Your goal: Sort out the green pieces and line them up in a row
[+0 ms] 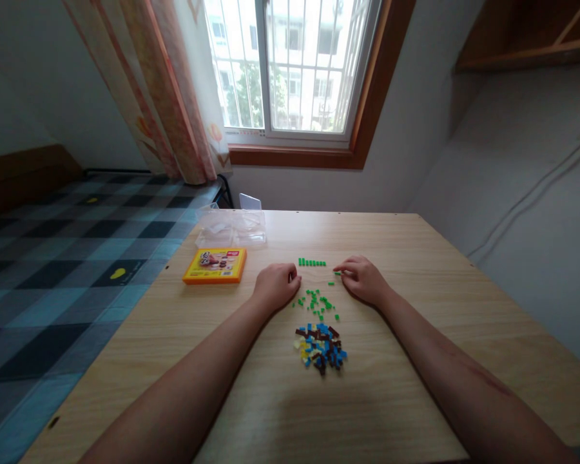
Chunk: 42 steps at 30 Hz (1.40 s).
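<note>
My left hand point(278, 285) rests on the table as a loose fist, left of the green bricks; its curled fingers hide whatever may be inside. On the other side, my right hand point(363, 278) has a small green toy brick point(337, 273) at its fingertips, between thumb and index finger. A row of green bricks point(312, 263) lies beyond and between the hands. Nearer to me is a loose scatter of green bricks point(314, 301). Below that sits a mixed pile of brown, blue and yellow bricks point(321, 348). One single green brick point(331, 283) lies near my right fingers.
An orange-yellow box point(215, 265) with a printed cover lies at the left of the wooden table point(401, 399). Behind it stand clear plastic trays point(232, 229). A bed with a checked cover point(72, 258) adjoins the table's left side, and a barred window point(299, 71) is ahead.
</note>
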Each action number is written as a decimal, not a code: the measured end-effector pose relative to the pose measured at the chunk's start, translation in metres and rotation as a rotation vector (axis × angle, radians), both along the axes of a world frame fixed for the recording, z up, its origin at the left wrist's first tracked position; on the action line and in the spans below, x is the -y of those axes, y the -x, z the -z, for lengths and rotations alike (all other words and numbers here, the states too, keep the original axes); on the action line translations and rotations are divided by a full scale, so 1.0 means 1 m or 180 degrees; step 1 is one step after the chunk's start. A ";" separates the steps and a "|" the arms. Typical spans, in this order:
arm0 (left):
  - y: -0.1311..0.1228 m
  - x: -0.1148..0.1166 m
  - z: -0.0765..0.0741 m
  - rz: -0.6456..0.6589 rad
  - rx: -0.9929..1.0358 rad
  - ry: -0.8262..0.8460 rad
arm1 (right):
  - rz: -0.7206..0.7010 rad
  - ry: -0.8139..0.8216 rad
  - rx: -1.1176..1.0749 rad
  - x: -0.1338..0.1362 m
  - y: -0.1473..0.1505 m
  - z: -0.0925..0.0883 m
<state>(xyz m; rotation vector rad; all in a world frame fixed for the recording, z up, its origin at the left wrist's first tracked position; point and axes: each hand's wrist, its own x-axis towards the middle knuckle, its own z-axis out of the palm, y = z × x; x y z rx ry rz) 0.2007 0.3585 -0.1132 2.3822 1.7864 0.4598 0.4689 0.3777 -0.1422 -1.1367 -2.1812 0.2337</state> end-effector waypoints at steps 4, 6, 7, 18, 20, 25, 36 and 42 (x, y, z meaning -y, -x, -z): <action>0.000 0.000 0.001 0.0007 -0.0003 -0.0009 | 0.0025 -0.0021 0.0097 -0.002 -0.001 0.001; 0.000 0.000 0.001 0.0013 -0.0002 -0.0002 | 0.0071 0.0009 0.0089 -0.003 -0.003 0.002; 0.000 0.000 0.000 0.0015 -0.0004 -0.0002 | 0.0087 0.0037 0.0075 -0.004 -0.004 0.002; -0.001 0.000 -0.002 0.0004 0.0005 0.0034 | 0.0193 0.0119 -0.0085 -0.008 -0.008 0.006; -0.001 0.000 -0.001 0.0011 -0.0005 0.0017 | 0.0312 0.0174 -0.0183 -0.007 -0.008 0.005; 0.000 0.000 -0.001 0.0008 -0.0023 -0.0039 | 0.0470 0.0300 -0.0178 0.000 -0.008 -0.001; 0.000 0.000 0.000 0.0027 -0.0026 -0.0014 | 0.0406 0.0284 -0.0113 0.001 -0.005 -0.003; -0.002 0.001 -0.003 -0.0034 -0.0037 0.0034 | 0.0474 0.0184 -0.0023 -0.002 -0.001 -0.001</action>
